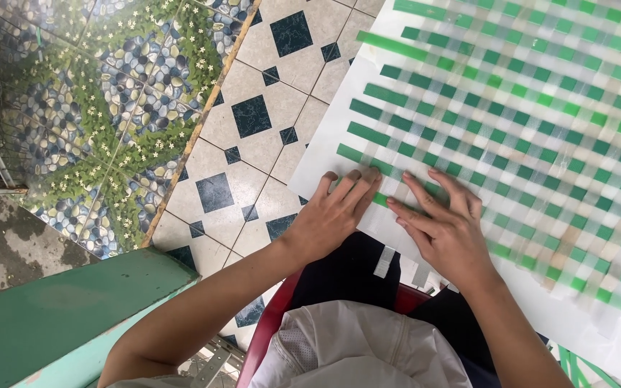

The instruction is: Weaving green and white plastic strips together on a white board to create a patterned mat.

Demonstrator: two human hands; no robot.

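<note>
Nearest, the red plastic stool [276, 310]. Left hand [332, 215] and right hand [445, 233], fingers flat and spread, gripping nothing, press the near edge of the woven mat of green and translucent plastic strips [533, 122] lying across the patterned tile floor [253, 115]. Looks light, slick, floppy; best pinched at its edge.

Floor [253, 154]: cream tiles with dark blue diamond insets, laid on the diagonal. To one side, beyond a thin tan border strip [203, 118], a band of tiles printed with blue pebbles, green leaves and small white flowers [120, 100].

Lying on the floor: one woven mat [512, 122], green strips crossed with translucent whitish strips in a checker weave, loose green ends projecting along its near edge. Its far portion runs out of view. A red seat [271, 323], apparently a plastic stool, stands on the cream tiles.
</note>
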